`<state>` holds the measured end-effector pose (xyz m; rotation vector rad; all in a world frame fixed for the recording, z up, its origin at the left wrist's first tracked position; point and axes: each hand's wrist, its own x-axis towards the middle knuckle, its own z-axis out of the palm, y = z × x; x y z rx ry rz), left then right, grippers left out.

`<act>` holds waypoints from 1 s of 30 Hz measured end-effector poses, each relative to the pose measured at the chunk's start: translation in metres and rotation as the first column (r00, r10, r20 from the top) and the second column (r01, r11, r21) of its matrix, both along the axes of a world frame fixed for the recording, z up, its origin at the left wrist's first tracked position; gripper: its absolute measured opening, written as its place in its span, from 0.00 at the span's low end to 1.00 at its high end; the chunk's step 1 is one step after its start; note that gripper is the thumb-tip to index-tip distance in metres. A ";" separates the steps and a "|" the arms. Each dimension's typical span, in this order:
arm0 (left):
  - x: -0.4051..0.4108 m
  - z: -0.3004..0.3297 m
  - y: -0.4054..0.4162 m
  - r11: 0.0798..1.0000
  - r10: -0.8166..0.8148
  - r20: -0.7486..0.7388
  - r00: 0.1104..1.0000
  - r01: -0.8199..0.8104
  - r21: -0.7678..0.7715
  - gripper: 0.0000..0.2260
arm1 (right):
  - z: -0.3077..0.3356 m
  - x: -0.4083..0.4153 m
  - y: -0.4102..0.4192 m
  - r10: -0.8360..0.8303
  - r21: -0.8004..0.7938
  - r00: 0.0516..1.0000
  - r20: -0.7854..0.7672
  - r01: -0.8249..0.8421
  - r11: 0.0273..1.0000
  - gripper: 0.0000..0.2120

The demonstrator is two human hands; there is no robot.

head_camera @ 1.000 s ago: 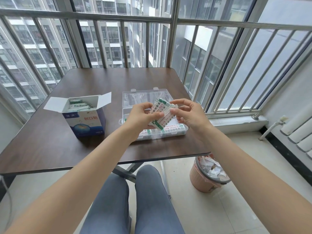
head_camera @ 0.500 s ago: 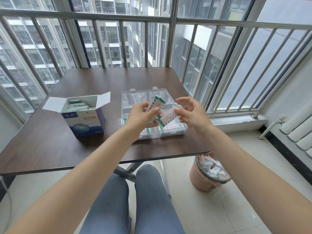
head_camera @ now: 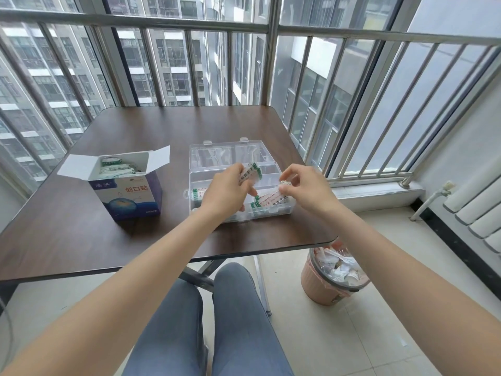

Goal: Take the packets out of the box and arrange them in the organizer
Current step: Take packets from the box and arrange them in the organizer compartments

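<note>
The left hand (head_camera: 226, 189) holds a small stack of packets (head_camera: 250, 173) between thumb and fingers, just above the open clear organizer (head_camera: 284, 210). The right hand (head_camera: 306, 187) pinches one end of another packet (head_camera: 271, 199) with thumb and fingertips; this packet lies low in the front compartment, among packets already there (whether it touches them, I cannot tell). The box (head_camera: 127, 195) stands open on the table (head_camera: 81, 240), left of the organizer, with more packets inside. A bin (head_camera: 322, 289) stands on the floor.

Bare forearms; grey-blue trousers (head_camera: 233, 321), prob. jeans.
</note>
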<state>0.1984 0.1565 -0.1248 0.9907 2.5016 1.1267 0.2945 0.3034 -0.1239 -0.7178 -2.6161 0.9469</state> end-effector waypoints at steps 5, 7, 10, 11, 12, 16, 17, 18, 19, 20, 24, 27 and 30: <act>0.000 0.000 0.002 1.000 0.012 -0.064 0.998 -0.013 -0.027 0.03 | 0.001 0.002 -0.001 0.021 0.133 0.995 0.099 -0.034 0.990 0.04; 0.001 0.001 0.003 0.999 0.001 -0.071 0.997 -0.003 -0.040 0.03 | 0.002 0.002 -0.002 0.024 0.157 0.993 0.120 -0.043 0.987 0.04; 0.002 0.001 0.004 0.996 -0.002 -0.096 0.995 -0.006 -0.085 0.04 | 0.005 0.002 -0.005 0.032 0.220 0.987 0.161 -0.067 0.973 0.03; 0.002 0.001 0.003 0.994 0.005 -0.115 0.993 -0.017 -0.106 0.04 | 0.006 0.002 -0.006 0.035 0.250 0.985 0.172 -0.078 0.965 0.03; 0.003 0.001 0.003 0.992 0.015 -0.137 0.990 -0.033 -0.124 0.04 | 0.007 0.002 -0.007 0.038 0.282 0.982 0.185 -0.090 0.955 0.03; 0.007 0.006 0.005 0.980 0.016 -0.165 0.986 -0.048 -0.194 0.07 | 0.009 0.001 -0.009 0.047 0.372 0.971 0.234 -0.134 0.918 0.03; 0.010 0.008 0.006 0.975 -0.002 -0.140 0.990 -0.028 -0.219 0.07 | 0.010 0.001 -0.009 0.053 0.390 0.968 0.246 -0.149 0.909 0.03; 0.012 0.010 0.007 0.971 -0.021 -0.104 0.994 -0.005 -0.241 0.08 | 0.010 0.000 -0.010 0.060 0.403 0.964 0.259 -0.164 0.900 0.04; 0.013 0.012 0.008 0.968 -0.035 -0.062 0.997 0.019 -0.252 0.08 | 0.011 -0.001 -0.010 0.065 0.411 0.960 0.273 -0.178 0.894 0.04; 0.014 0.013 0.009 0.967 -0.042 -0.021 0.999 0.036 -0.250 0.07 | 0.013 -0.002 -0.010 0.070 0.412 0.956 0.285 -0.188 0.892 0.04; 0.014 0.016 0.006 0.979 -0.014 0.050 0.999 0.024 -0.204 0.06 | 0.017 -0.002 -0.008 0.084 0.378 0.943 0.322 -0.209 0.902 0.05; 0.016 0.021 0.005 0.981 0.015 0.065 0.998 -0.002 -0.196 0.07 | 0.018 -0.001 -0.006 0.091 0.338 0.943 0.319 -0.203 0.919 0.04; 0.018 0.027 0.011 0.967 -0.009 0.085 0.996 0.031 -0.252 0.10 | 0.018 -0.001 -0.005 0.091 0.323 0.947 0.309 -0.194 0.926 0.04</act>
